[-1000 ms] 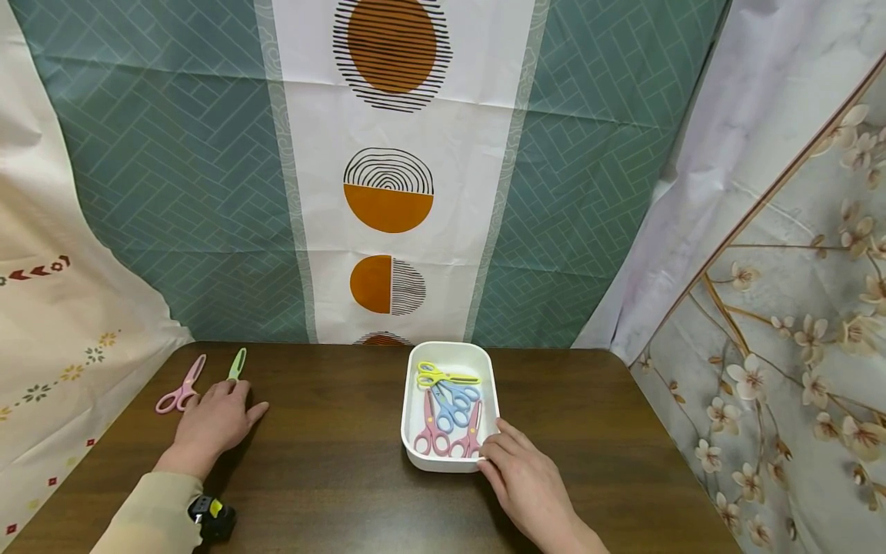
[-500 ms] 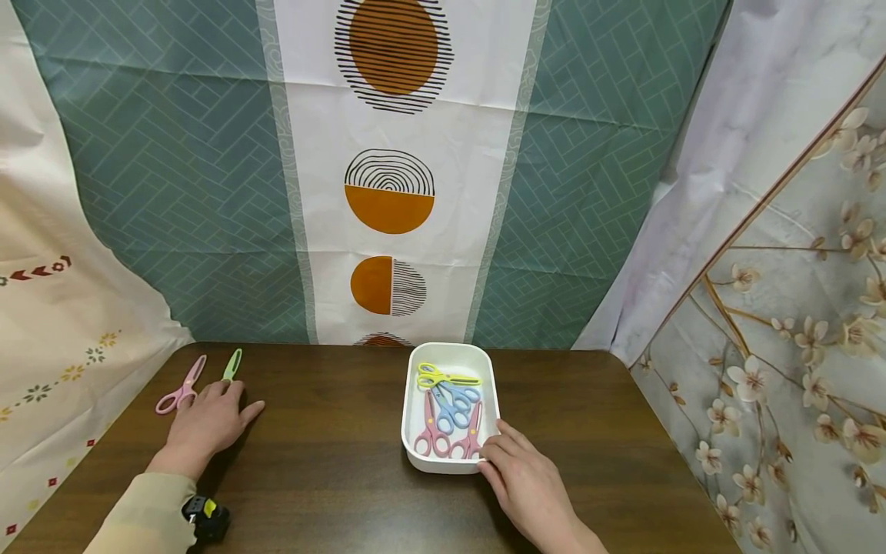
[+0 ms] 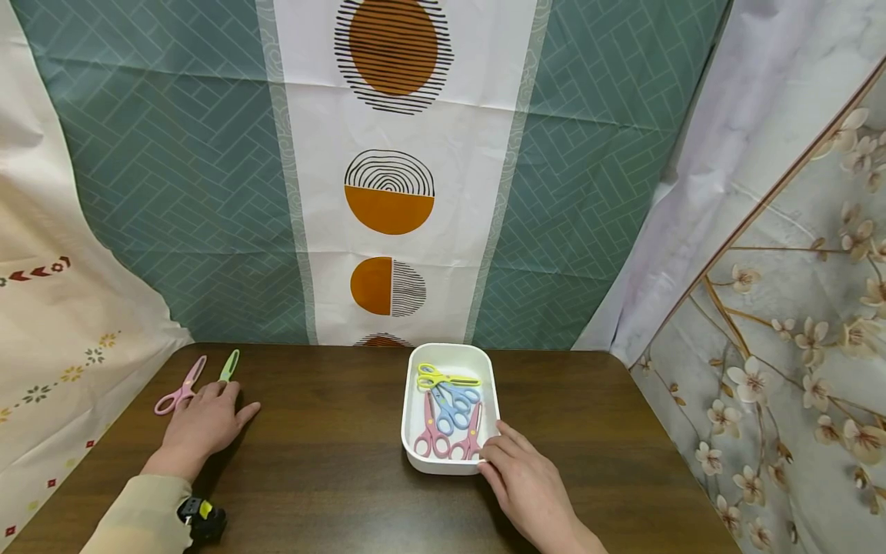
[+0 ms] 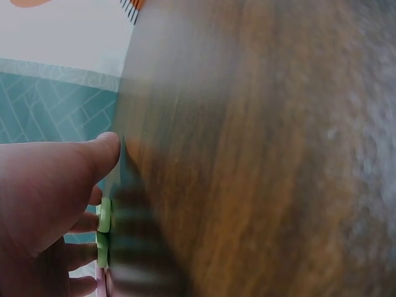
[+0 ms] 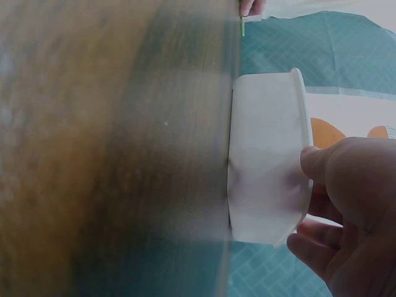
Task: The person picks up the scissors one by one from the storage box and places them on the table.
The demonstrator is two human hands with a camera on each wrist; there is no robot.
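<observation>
My left hand (image 3: 202,423) lies palm down at the table's left side, its fingers extended and resting on green scissors (image 3: 229,365). Only their blade shows past the fingertips in the head view; the green handle loops (image 4: 103,216) appear under the fingers in the left wrist view. Just left of them lie pink scissors (image 3: 184,387). At mid-table stands a white plastic container (image 3: 450,466), and my right hand (image 3: 533,485) grips its near right corner, thumb and fingers at the rim. Inside lie yellow scissors (image 3: 443,377), blue scissors (image 3: 451,415) and pink scissors (image 3: 431,437).
The dark wooden table (image 3: 325,438) reaches back to a green and white patterned curtain (image 3: 208,192). Floral cloth (image 3: 796,400) hangs along the right edge, cream cloth (image 3: 62,323) along the left. A black device (image 3: 202,519) is strapped to my left wrist.
My left hand has slid slightly left and toward me, and the green scissors have shifted a little left with it. The right hand and the container have stayed in place.
</observation>
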